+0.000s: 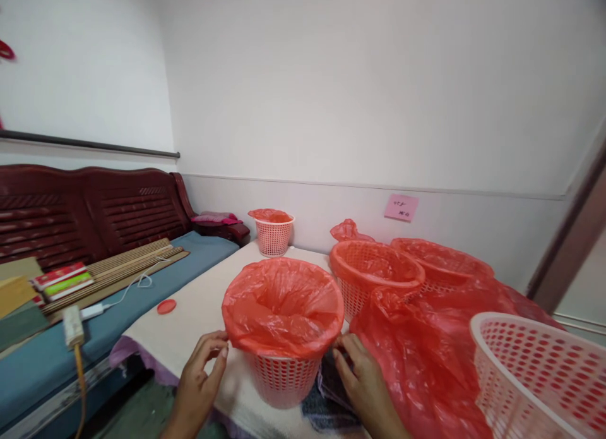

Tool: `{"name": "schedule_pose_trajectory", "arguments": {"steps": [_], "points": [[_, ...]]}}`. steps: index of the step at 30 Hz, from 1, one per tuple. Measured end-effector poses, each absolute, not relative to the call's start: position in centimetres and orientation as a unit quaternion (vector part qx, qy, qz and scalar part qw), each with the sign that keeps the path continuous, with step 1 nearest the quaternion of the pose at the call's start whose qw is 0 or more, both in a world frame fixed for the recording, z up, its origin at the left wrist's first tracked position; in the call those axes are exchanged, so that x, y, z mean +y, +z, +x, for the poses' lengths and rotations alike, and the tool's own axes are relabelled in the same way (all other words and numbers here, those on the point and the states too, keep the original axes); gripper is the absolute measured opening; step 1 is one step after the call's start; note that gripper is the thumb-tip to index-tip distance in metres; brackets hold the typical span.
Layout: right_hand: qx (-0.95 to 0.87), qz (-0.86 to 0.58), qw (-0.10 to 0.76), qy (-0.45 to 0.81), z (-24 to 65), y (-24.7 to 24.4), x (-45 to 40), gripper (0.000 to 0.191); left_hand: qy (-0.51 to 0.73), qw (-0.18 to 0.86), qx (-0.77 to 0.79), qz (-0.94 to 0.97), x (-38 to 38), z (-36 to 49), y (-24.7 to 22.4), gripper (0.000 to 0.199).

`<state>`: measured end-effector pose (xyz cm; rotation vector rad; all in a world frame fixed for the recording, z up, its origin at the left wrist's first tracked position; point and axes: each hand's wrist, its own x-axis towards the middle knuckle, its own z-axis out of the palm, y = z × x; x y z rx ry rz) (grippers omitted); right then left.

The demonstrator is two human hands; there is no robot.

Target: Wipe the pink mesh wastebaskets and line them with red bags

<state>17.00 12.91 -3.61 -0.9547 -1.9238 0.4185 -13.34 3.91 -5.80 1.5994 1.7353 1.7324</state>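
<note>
A pink perforated basket (283, 379) stands upright on the table in front of me, lined with a red plastic bag (284, 300) folded over its rim. At the rim's left side, my left hand (203, 369) has its thumb and fingers closed near the bag's edge. My right hand (357, 366) is at the right side of the rim, its fingers bent around the bag's edge. Dark folded cloth (326, 398) lies beside the basket, partly under my right hand.
Other bag-lined baskets (376, 265) stand behind on the right, with loose red bags (421, 357) before them. An unlined basket (534, 376) is at the right edge. A small lined basket (273, 237) stands near the wall; a red lid (166, 307) lies left.
</note>
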Motion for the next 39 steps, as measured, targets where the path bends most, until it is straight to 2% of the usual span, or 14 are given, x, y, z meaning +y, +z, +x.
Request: {"name": "schedule_pose_trajectory", "arguments": {"steps": [3,6,9,12,15,20,24,35,39], "points": [[-0.761,-0.387,0.506,0.124,17.2,-3.2,11.6,0.014,0.688,0.305,0.551,0.361,3.3,-12.0,-3.6,0.029],[-0.768,-0.35,0.533,0.062,16.6,-2.2,9.8,0.016,0.706,0.511,0.459,0.173,3.1,-10.3,-1.4,0.025],[-0.799,-0.313,0.513,0.007,15.6,-1.3,8.8,0.031,0.688,0.584,0.416,0.115,2.8,-8.8,-0.2,0.016],[-0.825,-0.316,0.467,-0.016,14.8,-1.1,8.7,0.037,0.683,0.596,0.402,0.132,2.4,-7.7,0.0,0.015],[-0.832,-0.327,0.448,-0.027,14.4,-1.5,9.0,0.031,0.662,0.615,0.405,0.136,2.0,-6.9,-0.2,0.016],[-0.824,-0.327,0.461,-0.037,14.2,-1.8,9.3,0.023,0.69,0.598,0.386,0.131,2.5,-6.2,0.0,0.007],[-0.82,-0.307,0.482,-0.013,14.0,-1.7,9.6,0.02,0.705,0.588,0.374,0.134,3.1,-6.0,-0.3,0.014],[-0.797,-0.324,0.504,0.079,14.5,-2.5,10.1,0.015,0.695,0.51,0.475,0.176,3.8,-6.9,-3.6,0.024],[-0.782,-0.353,0.495,0.139,15.8,-2.4,9.6,0.013,0.738,0.437,0.489,0.158,3.3,-9.3,-4.2,0.032]]}}
